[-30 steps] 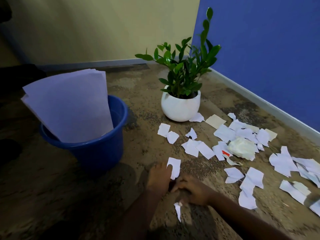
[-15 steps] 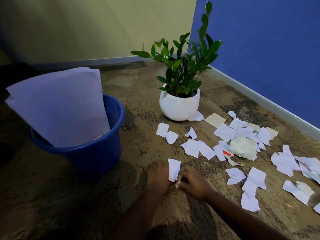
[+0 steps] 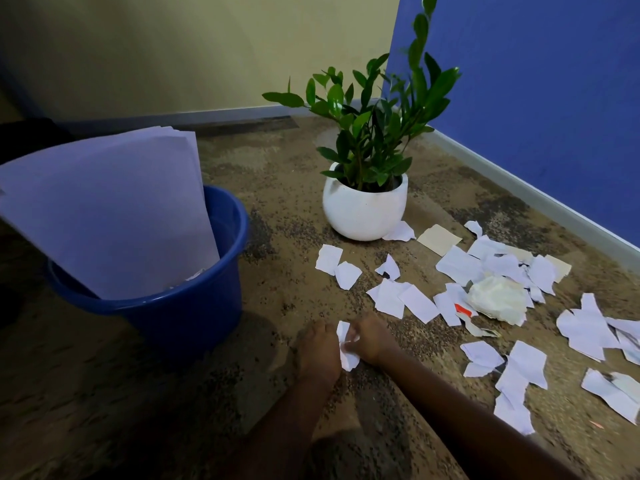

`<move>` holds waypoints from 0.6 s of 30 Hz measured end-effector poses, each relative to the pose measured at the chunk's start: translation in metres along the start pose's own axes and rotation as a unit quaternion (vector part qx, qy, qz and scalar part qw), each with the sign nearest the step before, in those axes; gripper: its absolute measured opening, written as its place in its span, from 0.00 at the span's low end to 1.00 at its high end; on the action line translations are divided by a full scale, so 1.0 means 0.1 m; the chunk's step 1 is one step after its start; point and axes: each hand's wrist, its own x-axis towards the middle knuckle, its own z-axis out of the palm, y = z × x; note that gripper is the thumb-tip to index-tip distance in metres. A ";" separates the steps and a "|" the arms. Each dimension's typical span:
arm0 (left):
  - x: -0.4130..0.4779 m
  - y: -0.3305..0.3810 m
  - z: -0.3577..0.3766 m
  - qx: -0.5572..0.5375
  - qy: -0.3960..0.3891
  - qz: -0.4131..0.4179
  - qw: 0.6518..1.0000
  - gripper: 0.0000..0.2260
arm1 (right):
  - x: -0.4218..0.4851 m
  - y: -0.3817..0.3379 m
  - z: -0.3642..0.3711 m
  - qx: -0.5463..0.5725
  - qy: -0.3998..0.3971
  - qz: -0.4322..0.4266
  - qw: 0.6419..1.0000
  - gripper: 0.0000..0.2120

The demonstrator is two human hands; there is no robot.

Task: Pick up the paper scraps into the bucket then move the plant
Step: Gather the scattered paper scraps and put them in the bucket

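Hands come together low on the speckled brown floor (image 3: 104, 393), close to the person. The left hand (image 3: 318, 355) and the right hand (image 3: 369, 341) are side by side, and both pinch one white paper scrap (image 3: 346, 351) that sits between their fingers. To the right of the hands, more torn scraps (image 3: 519, 368) lie flat on the floor, spread out toward the right edge. A bit farther, another bunch of scraps (image 3: 401, 299) lies between the hands and the plant. A crumpled paper ball (image 3: 498, 299) rests on top of some of them, with a bit of red paper (image 3: 462, 309) just beside it. On the left stands the blue bucket (image 3: 194, 306), upright, with big white sheets (image 3: 110, 216) leaning out of it to the left. Farther back, the plant (image 3: 374, 133) grows in a round white pot (image 3: 363, 213) on the floor, and one scrap touches the pot's right side. A tan piece (image 3: 438, 239) lies just right of that. Behind the plant, the yellow wall (image 3: 207, 46) meets the blue wall (image 3: 536, 98) in a corner
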 end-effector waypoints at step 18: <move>0.00 0.09 -0.13 -0.172 -0.016 -0.008 0.985 0.18 | -0.08 0.10 0.04 0.121 0.027 -0.018 0.992 0.08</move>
